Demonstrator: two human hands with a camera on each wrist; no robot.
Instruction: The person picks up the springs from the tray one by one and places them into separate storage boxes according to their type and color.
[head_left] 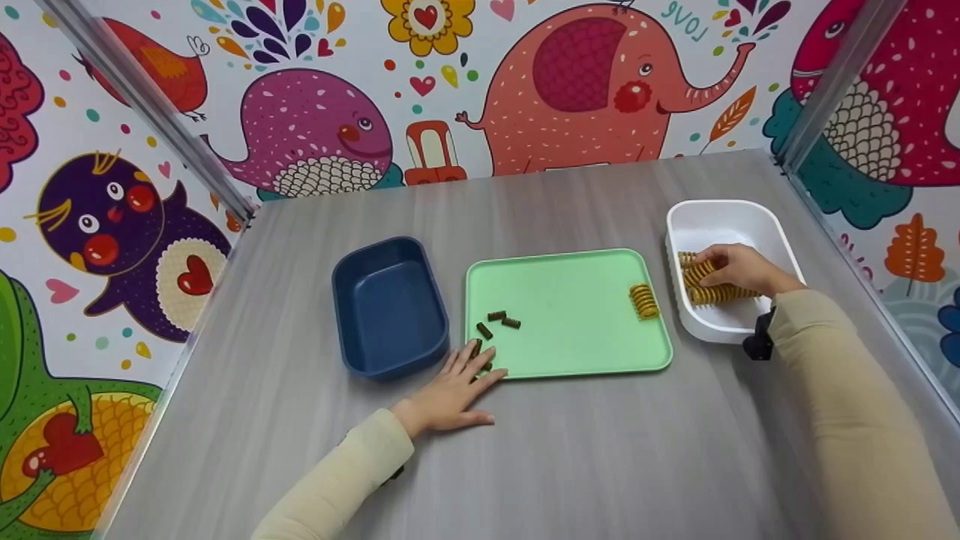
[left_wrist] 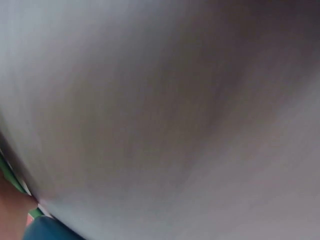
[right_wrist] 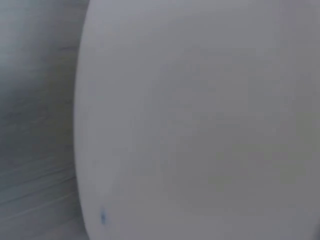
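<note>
My left hand [head_left: 451, 386] lies with straight, spread fingers over the near-left corner of a light green tray [head_left: 570, 349]. Small dark ridged cylinders [head_left: 496, 316] are scattered by its fingertips, some partly hidden under them. Inside a white bin [head_left: 731, 328] at the right, my right hand [head_left: 746, 268] pinches a yellow ridged roll [head_left: 697, 271] between thumb and fingers. More yellow ridged rolls [head_left: 712, 295] lie beneath that hand. Another single yellow ridged roll, seemingly of the same kind, rests at the tray's right edge.
A dark blue bin [head_left: 390, 307] stands left of the tray on the grey wood-look table [head_left: 585, 450]. Metal-edged walls with cartoon prints enclose the back and sides. In the left wrist view there is mostly blurred tabletop; the right wrist view shows mostly the white bin's wall [right_wrist: 200, 120].
</note>
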